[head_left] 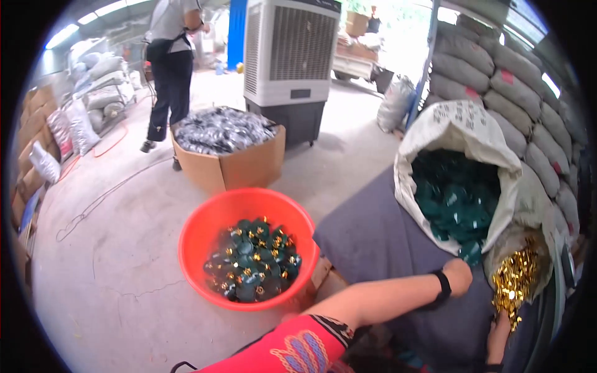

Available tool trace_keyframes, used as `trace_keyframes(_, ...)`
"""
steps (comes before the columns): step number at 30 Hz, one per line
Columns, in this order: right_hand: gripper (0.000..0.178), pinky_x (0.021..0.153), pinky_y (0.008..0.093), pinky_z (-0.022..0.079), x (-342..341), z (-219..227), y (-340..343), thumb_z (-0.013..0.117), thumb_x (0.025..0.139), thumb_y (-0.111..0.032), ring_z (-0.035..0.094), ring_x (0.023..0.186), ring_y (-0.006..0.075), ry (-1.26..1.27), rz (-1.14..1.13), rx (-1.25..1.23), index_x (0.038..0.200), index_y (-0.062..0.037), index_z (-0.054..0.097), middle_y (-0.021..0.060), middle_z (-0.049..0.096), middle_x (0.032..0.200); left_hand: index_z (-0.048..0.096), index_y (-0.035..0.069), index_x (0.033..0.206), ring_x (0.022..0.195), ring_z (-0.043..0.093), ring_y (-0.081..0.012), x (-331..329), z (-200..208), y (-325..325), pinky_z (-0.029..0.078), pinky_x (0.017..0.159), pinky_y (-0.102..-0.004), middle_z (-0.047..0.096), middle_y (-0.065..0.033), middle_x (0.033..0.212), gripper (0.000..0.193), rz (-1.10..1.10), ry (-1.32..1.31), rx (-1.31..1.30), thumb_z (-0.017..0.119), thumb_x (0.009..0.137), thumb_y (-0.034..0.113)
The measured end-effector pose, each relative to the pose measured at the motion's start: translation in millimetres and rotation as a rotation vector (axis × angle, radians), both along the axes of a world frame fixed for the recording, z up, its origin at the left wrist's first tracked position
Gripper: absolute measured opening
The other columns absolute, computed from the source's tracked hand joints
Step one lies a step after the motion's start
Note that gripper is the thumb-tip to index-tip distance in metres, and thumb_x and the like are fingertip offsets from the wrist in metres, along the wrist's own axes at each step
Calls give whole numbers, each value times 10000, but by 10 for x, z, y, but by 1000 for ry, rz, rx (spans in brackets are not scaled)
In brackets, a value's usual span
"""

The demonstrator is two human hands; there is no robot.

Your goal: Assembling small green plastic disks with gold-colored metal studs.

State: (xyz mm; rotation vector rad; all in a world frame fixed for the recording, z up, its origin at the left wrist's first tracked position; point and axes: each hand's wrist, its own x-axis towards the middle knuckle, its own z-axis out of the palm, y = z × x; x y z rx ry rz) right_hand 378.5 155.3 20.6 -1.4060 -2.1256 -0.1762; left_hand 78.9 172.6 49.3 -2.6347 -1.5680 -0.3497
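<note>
The left hand [458, 278], a dark band [444, 285] on its wrist, has its fingers bent beside a green piece [471, 253]; whether it pinches this piece, I cannot tell. The right hand [499, 326] reaches to the gold pieces [515, 280] at the mouth of a smaller bag [538, 199]; its fingers are partly covered, so their state is also unclear. Under the left hand is a table [367, 217] with dark bluish-grey cloth, where a white sack [491, 133] lies open, full of green pieces.

To the left, a red tub [211, 217] contains green pieces together with gold ones. Beyond, on the concrete floor [112, 236], are a cardboard box [249, 171] of shiny grey material, an air cooler [289, 62] and a standing person [171, 62], whose head is cut off by the upper edge. At right, stacked sacks [513, 93] form a wall.

Dark characters are printed on the white sack's folded rim, and a tiny mark on the cooler is too small for reading. The right forearm is cut by the lower edge.
</note>
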Motion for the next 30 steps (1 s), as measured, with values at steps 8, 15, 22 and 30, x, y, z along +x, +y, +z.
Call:
trace_keyframes(8, 283, 740, 414, 415, 50, -221, 107, 543, 667, 107, 491, 852, 380, -133, -102, 87, 942, 52, 499, 205, 470, 934, 697, 60, 840, 857, 667, -280, -175, -263, 128, 535, 709, -372, 687, -112, 858, 164, -30, -205, 34, 656, 683, 81)
trace_keyframes(15, 283, 704, 437, 398, -18, -200, 10, 585, 657, 116, 489, 787, 401, -1, -164, 72, 912, 44, 485, 202, 477, 838, 611, 31, 1056, 853, 658, -301, -228, -91, 184, 525, 710, -385, 667, -142, 903, 354, -40, -61, -75, 653, 708, 81)
trace_keyframes(22, 368, 852, 465, 434, 41, -55, -67, 599, 821, -129, 551, 949, 404, -179, -83, -19, 1163, 3, 565, 239, 595, 1015, 556, -18, 1156, 896, 647, -330, -314, -20, 66, 522, 731, -399, 662, -182, 896, 481, 75, -274, -132, 667, 701, 93)
trace_keyframes(30, 221, 769, 455, 456, -43, 42, -113, 580, 820, -108, 576, 845, 405, -159, -64, 11, 1001, 17, 606, 238, 609, 882, 674, 2, 926, 906, 646, -320, -505, -40, 48, 518, 759, -398, 670, -170, 930, 420, 109, -417, -312, 814, 580, 196)
